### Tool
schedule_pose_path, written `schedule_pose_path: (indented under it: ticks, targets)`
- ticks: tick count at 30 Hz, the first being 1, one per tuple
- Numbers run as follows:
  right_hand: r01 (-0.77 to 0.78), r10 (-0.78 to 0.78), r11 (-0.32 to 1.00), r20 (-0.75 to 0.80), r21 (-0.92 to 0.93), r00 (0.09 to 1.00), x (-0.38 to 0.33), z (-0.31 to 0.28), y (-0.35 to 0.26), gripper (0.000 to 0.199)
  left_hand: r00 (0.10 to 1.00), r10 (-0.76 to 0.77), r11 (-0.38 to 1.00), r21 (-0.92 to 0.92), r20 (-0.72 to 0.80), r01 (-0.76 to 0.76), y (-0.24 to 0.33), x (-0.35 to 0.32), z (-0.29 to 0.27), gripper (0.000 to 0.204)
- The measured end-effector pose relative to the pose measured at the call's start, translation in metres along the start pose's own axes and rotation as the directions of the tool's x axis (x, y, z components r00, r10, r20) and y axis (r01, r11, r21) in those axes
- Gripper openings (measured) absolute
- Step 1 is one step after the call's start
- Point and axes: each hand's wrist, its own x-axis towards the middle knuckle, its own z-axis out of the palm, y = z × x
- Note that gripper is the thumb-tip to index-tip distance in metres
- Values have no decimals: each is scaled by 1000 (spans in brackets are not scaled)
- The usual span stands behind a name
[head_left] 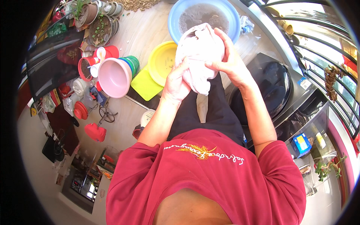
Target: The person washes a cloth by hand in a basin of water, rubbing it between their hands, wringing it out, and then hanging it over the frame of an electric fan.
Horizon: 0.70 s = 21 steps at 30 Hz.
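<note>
White cloth, seemingly soft, light and limp, was clamped between left grip and right grip near the blue basin, probably best held by its bunched sides.

Strong daylight comes in through the barred window on the right, which burns out to white in places. The pale cloth is so bright that its folds lose detail, and glare marks the shiny black object. The lower left is dimmer. Straight edges bend toward the black rim, where detail softens
</note>
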Motion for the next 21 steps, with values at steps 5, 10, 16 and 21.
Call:
schedule_pose_path:
  ticks: [5, 10, 16, 21]
  targets:
    - [-22, 18, 993, 36, 115, 999, 0, -16, 3, 86, 1000, -14, 1000, 25, 13, 14, -4, 2, 1, 50]
    - [-83, 76, 943, 32, 324, 997, -5, -27, 0, 81, 999, -28, 1000, 0, 23, 28, -5, 6, -1, 50]
    - [-40, 42, 978, -4, 206, 999, -6, -20, 5, 83, 1000, -15, 1000, 5, 16, 15, -9, 7, 3, 48]
    - [-30, 29, 998, 25, 51, 999, -1, -26, 8, 81, 1000, -17, 999, 46, 16, 16, -14, 8, 2, 47]
